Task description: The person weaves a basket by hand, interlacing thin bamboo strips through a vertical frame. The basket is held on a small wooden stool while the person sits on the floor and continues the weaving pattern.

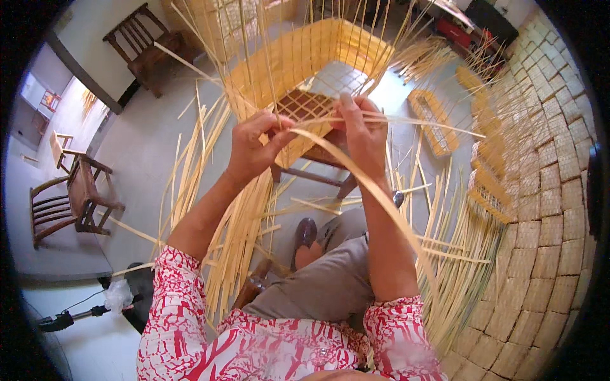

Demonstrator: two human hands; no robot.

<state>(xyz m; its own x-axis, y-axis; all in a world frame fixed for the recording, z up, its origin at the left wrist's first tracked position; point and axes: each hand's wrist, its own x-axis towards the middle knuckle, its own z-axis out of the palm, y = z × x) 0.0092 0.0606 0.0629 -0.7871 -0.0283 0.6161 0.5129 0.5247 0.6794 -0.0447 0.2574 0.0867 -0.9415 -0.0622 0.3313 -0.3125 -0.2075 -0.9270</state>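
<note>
In front of me a half-woven yellow basket (279,54) rests on a small wooden stool (318,155), its long upright stakes sticking up around the rim. My left hand (257,141) is closed at the basket's near side, pinching the end of a pale flat bamboo strip (356,170). From there the strip curves down past my right forearm. My right hand (363,130) is closed, thumb up, on a thinner strip (432,122) that runs out to the right. Its fingertips are partly hidden behind the thumb.
Loose strips (238,235) lie in bundles on the floor at both sides. Finished-looking woven baskets (433,120) stand at the right, before a wall of stacked woven pieces (540,209). Wooden chairs (82,190) are at the left. A black stand (76,315) is at lower left.
</note>
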